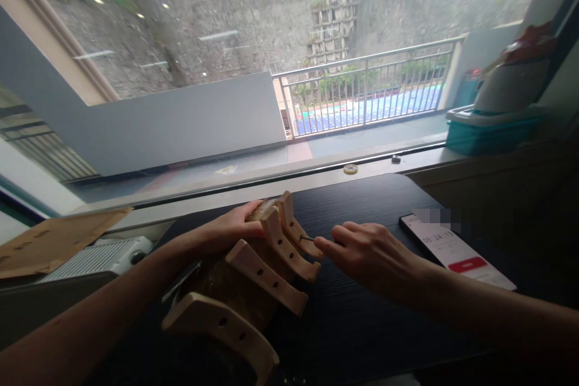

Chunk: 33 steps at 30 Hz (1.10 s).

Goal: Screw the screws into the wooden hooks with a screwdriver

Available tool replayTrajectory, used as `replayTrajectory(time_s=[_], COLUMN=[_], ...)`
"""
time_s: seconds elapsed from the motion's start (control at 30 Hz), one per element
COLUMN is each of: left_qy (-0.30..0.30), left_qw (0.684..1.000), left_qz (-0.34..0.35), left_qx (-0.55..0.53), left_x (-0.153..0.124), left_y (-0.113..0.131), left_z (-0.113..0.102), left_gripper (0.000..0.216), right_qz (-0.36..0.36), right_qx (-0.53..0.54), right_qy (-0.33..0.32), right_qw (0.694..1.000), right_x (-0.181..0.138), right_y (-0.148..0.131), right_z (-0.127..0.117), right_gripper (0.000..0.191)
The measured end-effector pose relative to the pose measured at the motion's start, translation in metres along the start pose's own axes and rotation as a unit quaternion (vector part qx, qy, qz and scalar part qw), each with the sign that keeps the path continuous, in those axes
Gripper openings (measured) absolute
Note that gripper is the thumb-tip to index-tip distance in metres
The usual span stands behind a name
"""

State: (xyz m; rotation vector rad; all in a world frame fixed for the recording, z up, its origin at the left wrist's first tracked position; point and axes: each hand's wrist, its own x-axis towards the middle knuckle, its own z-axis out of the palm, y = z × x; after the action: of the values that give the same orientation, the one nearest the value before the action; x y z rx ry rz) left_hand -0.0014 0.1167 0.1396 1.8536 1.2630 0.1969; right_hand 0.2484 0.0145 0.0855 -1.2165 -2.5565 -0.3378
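Several curved, pale wooden pieces (266, 277) with paired holes stand in a row on a dark table, joined along a brownish body that looks wrapped in shiny film. My left hand (239, 221) grips the far end of this assembly from the left side, its fingertips partly hidden behind the wood. In my right hand (362, 247), closed fingers pinch a thin metal-shafted tool (307, 238); its handle is hidden in the grip. The tool's tip meets the farthest wooden piece (292, 223), at or near one of its holes.
A phone (456, 253) showing a timer lies right of my right hand. On the window sill sit a small yellowish ring (350, 169) and a small dark object (396, 159). A teal box (479, 132) stands at the right; cardboard (67, 238) and a white ribbed object (99, 259) are left.
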Motion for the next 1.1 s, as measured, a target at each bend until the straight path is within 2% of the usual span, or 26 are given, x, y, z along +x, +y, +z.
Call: replayTrajectory(time_s=[0.1,0.2,0.3,0.37,0.47,0.53,0.6,0.63,0.7,0.8,0.93,1.0,1.1], left_qy=[0.010,0.014,0.000,-0.007,-0.005,-0.003,0.000,0.003,0.011,0.022,0.018,0.015,0.011], left_qw=[0.999,0.999,0.999,0.999,0.999,0.999,1.000,1.000,1.000,1.000,1.000,1.000,1.000], left_qz=[0.007,0.015,0.016,0.017,0.021,0.020,0.014,0.010,0.003,-0.004,-0.002,0.008,0.013], left_qx=[-0.030,-0.045,-0.040,-0.036,-0.032,-0.028,-0.027,-0.026,-0.022,-0.012,-0.024,-0.025,-0.024], left_x=[0.003,0.005,0.006,0.006,0.005,0.004,0.003,0.003,0.002,0.003,0.003,0.003,0.004], left_y=[-0.007,-0.010,-0.011,-0.010,-0.008,-0.006,-0.005,-0.004,-0.004,-0.004,-0.005,-0.006,-0.007], left_z=[-0.001,-0.002,-0.003,-0.004,-0.003,-0.002,-0.001,0.000,0.000,0.000,0.000,0.000,0.000], left_gripper=[0.076,0.080,0.079,0.077,0.074,0.072,0.072,0.073,0.077,0.080,0.080,0.078,0.077], right_qz=[-0.080,-0.092,-0.081,-0.041,0.082,0.175,0.239,0.258,0.270,0.233,0.104,0.027,-0.050], right_qx=[-0.073,-0.102,-0.080,-0.031,0.126,0.265,0.370,0.397,0.400,0.319,0.110,0.012,-0.059], right_qy=[0.002,0.002,0.003,0.016,0.062,0.090,0.096,0.089,0.057,0.020,0.017,0.021,0.029], right_qw=[0.994,0.991,0.993,0.999,0.987,0.944,0.892,0.876,0.874,0.918,0.988,0.999,0.997], right_x=[0.003,0.003,0.001,0.000,-0.003,-0.004,-0.004,-0.005,-0.005,-0.004,-0.005,-0.004,-0.003], right_y=[0.004,0.010,0.011,0.009,0.003,-0.002,-0.006,-0.007,-0.006,-0.003,0.002,0.003,0.004], right_z=[0.000,0.004,0.011,0.018,0.031,0.038,0.042,0.041,0.037,0.024,0.010,0.006,0.005], right_gripper=[0.031,0.031,0.034,0.035,0.027,0.026,0.028,0.028,0.029,0.032,0.026,0.025,0.027])
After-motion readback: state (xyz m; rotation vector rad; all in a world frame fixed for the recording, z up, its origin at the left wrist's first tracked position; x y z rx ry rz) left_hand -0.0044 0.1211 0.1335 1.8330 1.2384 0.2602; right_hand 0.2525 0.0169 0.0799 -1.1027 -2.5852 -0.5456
